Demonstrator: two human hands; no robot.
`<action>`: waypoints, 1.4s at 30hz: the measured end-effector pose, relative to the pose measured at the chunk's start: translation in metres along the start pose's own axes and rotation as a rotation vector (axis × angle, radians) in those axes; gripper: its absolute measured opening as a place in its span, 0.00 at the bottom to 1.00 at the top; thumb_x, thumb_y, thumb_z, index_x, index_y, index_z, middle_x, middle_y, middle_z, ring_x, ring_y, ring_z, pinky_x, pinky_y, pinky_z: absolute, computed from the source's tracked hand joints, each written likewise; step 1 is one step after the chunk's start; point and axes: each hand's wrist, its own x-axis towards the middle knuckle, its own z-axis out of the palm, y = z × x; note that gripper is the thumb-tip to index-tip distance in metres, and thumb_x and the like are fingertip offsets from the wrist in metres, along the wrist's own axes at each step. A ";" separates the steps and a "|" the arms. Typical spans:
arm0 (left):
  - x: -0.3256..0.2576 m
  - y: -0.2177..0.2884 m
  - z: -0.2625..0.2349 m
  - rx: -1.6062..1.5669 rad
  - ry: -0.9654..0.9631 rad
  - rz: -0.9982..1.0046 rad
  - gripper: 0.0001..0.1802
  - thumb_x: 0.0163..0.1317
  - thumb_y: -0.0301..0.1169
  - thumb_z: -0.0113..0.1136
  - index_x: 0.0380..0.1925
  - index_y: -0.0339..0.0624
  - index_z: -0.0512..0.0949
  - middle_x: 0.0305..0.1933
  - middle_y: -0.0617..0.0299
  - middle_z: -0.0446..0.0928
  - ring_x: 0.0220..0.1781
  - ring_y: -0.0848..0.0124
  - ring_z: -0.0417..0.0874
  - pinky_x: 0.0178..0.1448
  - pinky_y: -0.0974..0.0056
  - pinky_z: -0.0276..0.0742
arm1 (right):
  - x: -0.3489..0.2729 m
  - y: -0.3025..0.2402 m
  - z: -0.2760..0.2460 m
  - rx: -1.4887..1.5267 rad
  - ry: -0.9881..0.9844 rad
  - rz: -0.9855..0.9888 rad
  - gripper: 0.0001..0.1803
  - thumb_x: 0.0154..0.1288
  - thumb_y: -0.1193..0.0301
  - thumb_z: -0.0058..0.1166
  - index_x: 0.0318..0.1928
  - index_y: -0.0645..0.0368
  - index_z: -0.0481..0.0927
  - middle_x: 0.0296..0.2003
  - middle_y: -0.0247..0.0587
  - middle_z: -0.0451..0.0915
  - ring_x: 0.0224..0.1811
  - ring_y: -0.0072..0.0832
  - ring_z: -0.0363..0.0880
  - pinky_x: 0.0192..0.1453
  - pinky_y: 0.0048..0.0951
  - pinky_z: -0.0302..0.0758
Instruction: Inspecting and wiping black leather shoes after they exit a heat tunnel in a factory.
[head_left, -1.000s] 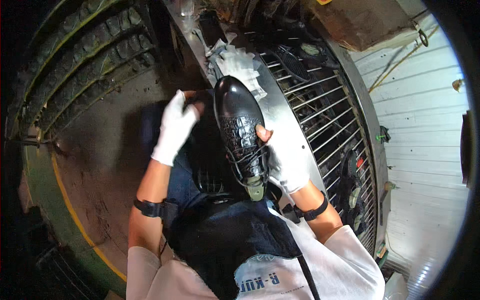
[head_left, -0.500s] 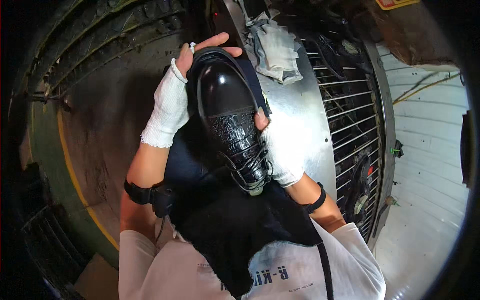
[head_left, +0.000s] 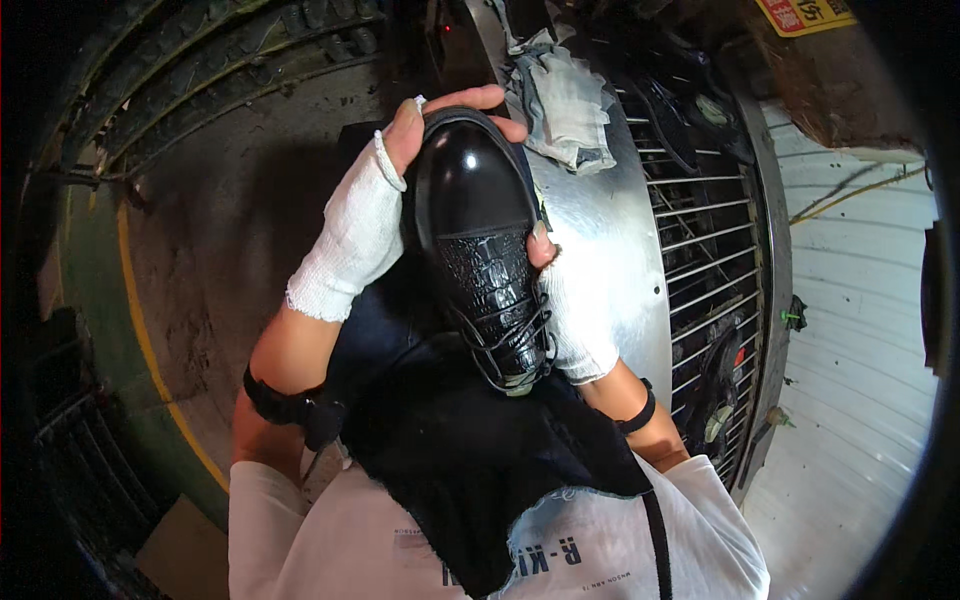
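A black lace-up shoe [head_left: 480, 240] is held over my lap, its glossy toe pointing away from me. The upper has a crocodile-like pattern below the smooth toe cap, and loose black laces cross it. My left hand [head_left: 365, 210], in a white fingerless glove, wraps round the toe end, thumb at the left edge and fingers over the tip. My right hand [head_left: 570, 300], gloved the same way, grips the right side, its thumb on the edge of the shoe; its other fingers are hidden beneath. A black apron [head_left: 450, 430] lies under the shoe.
To the right, a metal plate [head_left: 610, 260] bears a pile of grey-white cloths [head_left: 565, 105]. Beyond it runs a metal bar rack [head_left: 705, 230] with dark shoes [head_left: 715, 390] behind or on it. Dark racks [head_left: 220, 70] stand at the far left, and a brown box [head_left: 840, 80] at the far right.
The shoe and both hands have shifted slightly to the right in the picture, with the toe end a little nearer me. The hold on the shoe looks the same.
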 end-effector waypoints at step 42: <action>-0.036 -0.046 0.031 0.180 0.148 -0.104 0.43 0.77 0.42 0.66 0.83 0.38 0.59 0.72 0.57 0.71 0.73 0.68 0.70 0.81 0.62 0.59 | 0.001 -0.118 -0.021 -1.318 -0.237 -0.214 0.46 0.47 0.54 0.86 0.64 0.63 0.81 0.54 0.43 0.85 0.59 0.30 0.82 0.68 0.33 0.75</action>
